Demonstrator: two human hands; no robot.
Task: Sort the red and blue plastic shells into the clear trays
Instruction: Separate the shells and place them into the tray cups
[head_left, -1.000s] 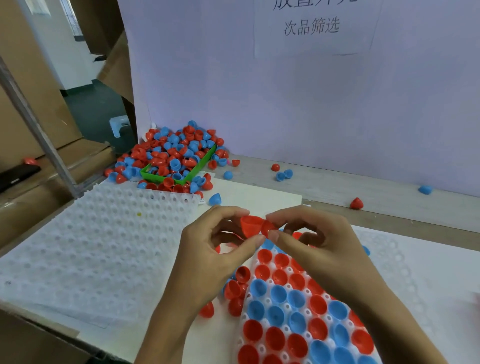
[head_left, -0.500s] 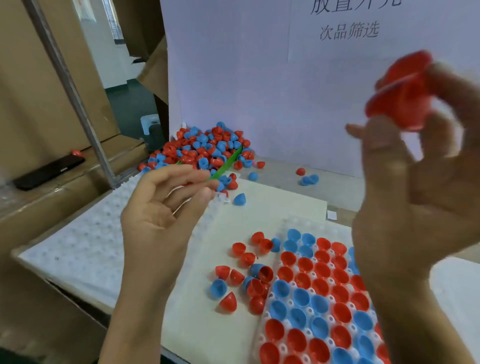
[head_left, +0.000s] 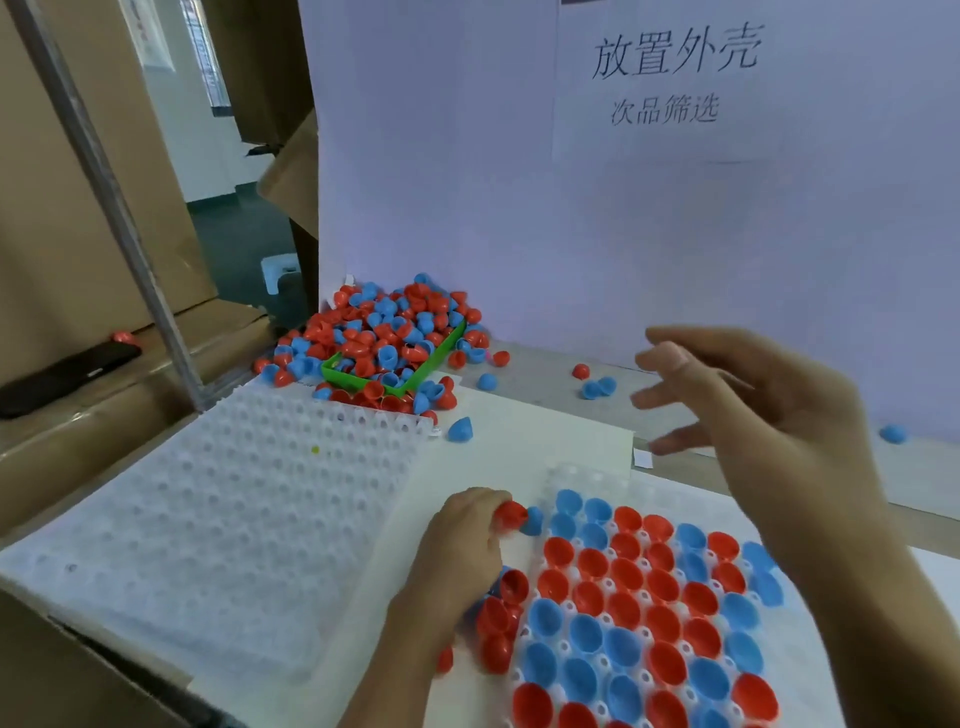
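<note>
Two clear trays lie on the tabletop (head_left: 519, 436). On the left, the empty tray (head_left: 208, 519) shows only bare dimpled pockets. Behind its far edge a green bin (head_left: 441, 353) overflows with a heap of shells (head_left: 384, 327), red and blue mixed, spilling round it onto the tabletop.

Near the middle, the left hand (head_left: 462, 551) is down at the near-left edge of the filled tray (head_left: 576, 475), its fingertips pinching a red shell (head_left: 511, 513) that sits just beside a blue one at the tray's rim. A few loose red shells (head_left: 498, 618) lie beside that wrist. Most pockets of this tray in view already hold a shell, open side up, with red and blue mingled.

On the right, the right hand (head_left: 753, 415) hovers above the tray, fingers spread and slack — it carries nothing.

By their look the shells are thin, light, rigid half-domes with a glossy skin; I judge they will skid or flip if nudged and could nest or jam inside each other. The sure hold seems to be a thumb-and-finger pinch across the rim, lowering the dome into its pocket rather than dropping it.

On the back wall a paper sign (head_left: 675, 78) reads 放置外壳 in large characters — beneath it, smaller, 次品筛选.
</note>
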